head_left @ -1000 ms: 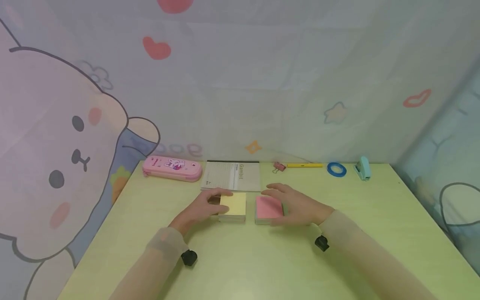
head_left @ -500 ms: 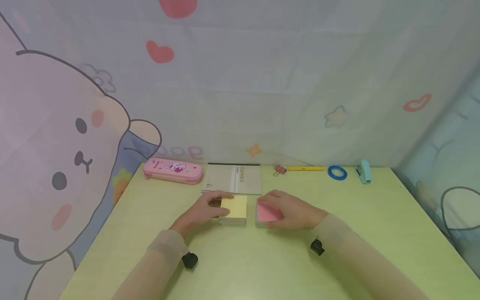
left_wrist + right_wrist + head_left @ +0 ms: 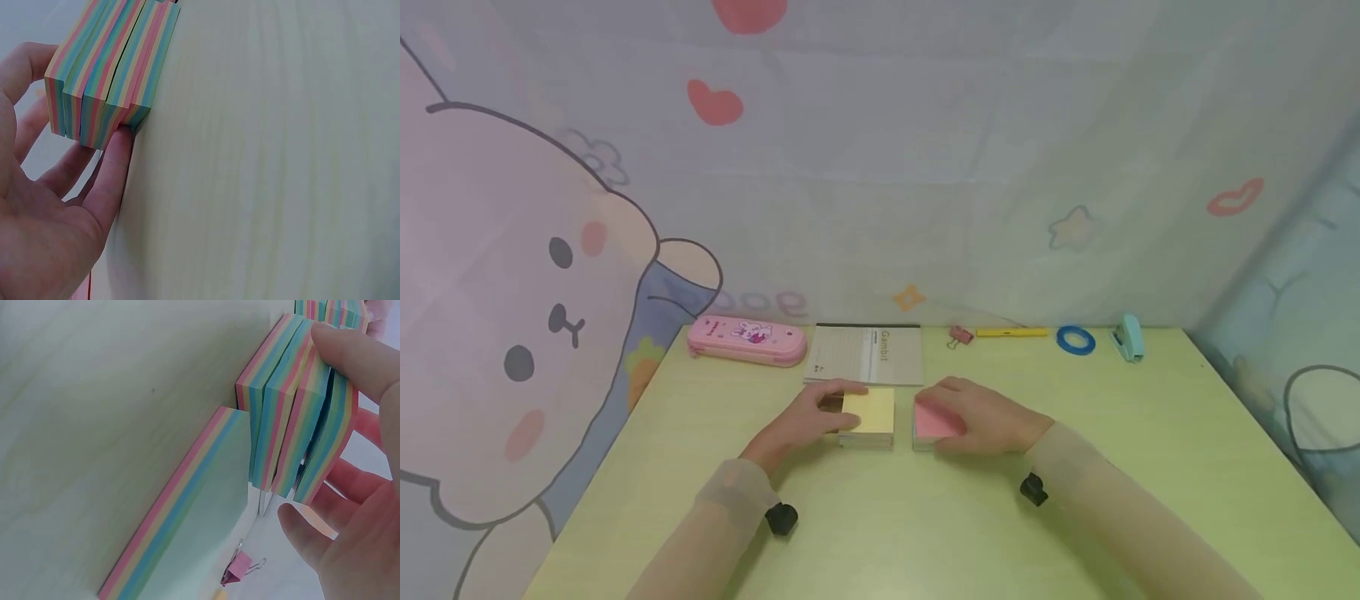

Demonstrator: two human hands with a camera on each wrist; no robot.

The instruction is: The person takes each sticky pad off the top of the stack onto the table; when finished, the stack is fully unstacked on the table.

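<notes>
On the table stands a stack of sticky notes with a yellow top (image 3: 876, 412), its sides striped in several colours. My left hand (image 3: 793, 419) grips its left side between thumb and fingers; the left wrist view shows the striped sticky-note stack (image 3: 103, 69) made of several pads. Just to the right is a pink-topped sticky-note stack (image 3: 936, 422), a narrow gap away. My right hand (image 3: 991, 418) holds it from the right, thumb on the near side. In the right wrist view, a separate pad with a pale green face (image 3: 203, 506) lies beside that stack, hidden by the hand in the head view.
Along the back edge sit a pink pencil case (image 3: 747, 342), a notebook (image 3: 865, 357), a binder clip (image 3: 960, 335), a yellow pen (image 3: 1011, 332), a blue tape ring (image 3: 1076, 340) and a mint stapler (image 3: 1129, 337). A printed curtain (image 3: 880, 167) hangs behind the table.
My right hand has moved slightly left and its fingers have closed onto the pink-topped sticky-note stack. My left hand keeps its hold on the yellow-topped stack.
</notes>
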